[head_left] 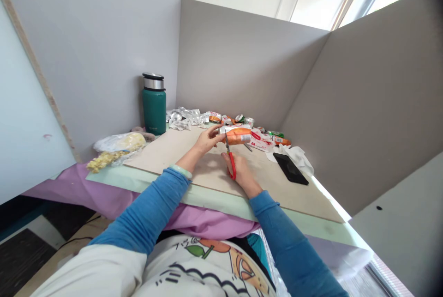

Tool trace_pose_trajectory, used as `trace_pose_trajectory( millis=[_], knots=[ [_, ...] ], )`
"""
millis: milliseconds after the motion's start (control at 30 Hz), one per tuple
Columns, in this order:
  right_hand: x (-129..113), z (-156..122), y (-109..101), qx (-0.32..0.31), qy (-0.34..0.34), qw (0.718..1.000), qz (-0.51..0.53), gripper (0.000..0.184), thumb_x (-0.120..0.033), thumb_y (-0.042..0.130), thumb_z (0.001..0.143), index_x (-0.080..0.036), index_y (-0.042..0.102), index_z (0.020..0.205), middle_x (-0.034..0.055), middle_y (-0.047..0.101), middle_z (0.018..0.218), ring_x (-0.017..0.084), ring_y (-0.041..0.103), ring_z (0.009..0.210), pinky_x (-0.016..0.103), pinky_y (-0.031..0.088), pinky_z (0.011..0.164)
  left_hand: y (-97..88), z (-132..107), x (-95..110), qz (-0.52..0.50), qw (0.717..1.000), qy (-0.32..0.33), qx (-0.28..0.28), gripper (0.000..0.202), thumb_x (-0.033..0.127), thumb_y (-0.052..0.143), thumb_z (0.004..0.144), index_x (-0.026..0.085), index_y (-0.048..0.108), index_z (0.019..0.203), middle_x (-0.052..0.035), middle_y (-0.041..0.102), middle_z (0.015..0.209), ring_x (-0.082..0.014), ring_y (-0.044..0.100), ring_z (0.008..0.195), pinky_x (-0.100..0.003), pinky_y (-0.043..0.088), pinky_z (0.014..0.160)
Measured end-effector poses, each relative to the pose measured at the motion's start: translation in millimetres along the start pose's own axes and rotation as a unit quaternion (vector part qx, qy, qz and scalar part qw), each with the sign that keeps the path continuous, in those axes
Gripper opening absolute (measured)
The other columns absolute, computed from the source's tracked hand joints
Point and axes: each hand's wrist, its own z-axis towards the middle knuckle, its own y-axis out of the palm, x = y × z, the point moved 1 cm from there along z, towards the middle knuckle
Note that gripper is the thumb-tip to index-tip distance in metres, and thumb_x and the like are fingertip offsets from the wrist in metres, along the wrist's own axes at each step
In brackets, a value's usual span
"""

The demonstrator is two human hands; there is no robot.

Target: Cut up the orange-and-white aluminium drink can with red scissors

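Note:
My left hand is closed around the left end of an orange and white drink can, which lies on its side just above the board. In my right hand is a pair of scissors with red handles. Their dark blades point up and away from me and meet the can near its left end. Whether the blades have gone into the metal is too small to tell. The fingers of my right hand are partly hidden behind the handles.
Several cans and crumpled clear plastic lie along the back. A green bottle stands at the left, behind a plastic bag. On the right are a black phone and white tissue. Grey panels enclose the table.

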Motion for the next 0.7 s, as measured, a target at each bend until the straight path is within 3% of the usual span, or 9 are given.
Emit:
trace_pose_trajectory(
  millis=[467,700],
  knots=[
    [1.3,-1.7,-1.2,-0.011,-0.019,0.999,0.023,0.054,-0.070,0.042,0.096,-0.024,0.052,0.070,0.0020,0.059,0.053,0.020,0.059,0.056,0.028,0.042,0.054,0.4,-0.6,-0.7,0.004,1.000,0.004,-0.005,0.071,0.045,0.076,0.081,0.012,0.059,0.141,-0.0076,0.070,0.092,-0.0204,0.070,0.089,-0.021,0.049,0.057],
    [3.4,-0.5,-0.6,-0.006,-0.017,1.000,0.020,0.054,-0.070,0.044,0.095,-0.024,0.052,0.069,0.0024,0.060,0.054,0.020,0.060,0.056,0.028,0.043,0.054,0.2,-1.7,-0.5,0.001,1.000,-0.007,-0.017,0.069,0.047,0.074,0.083,0.017,0.057,0.143,-0.0073,0.071,0.094,-0.0209,0.070,0.093,-0.021,0.050,0.059]
  ],
)
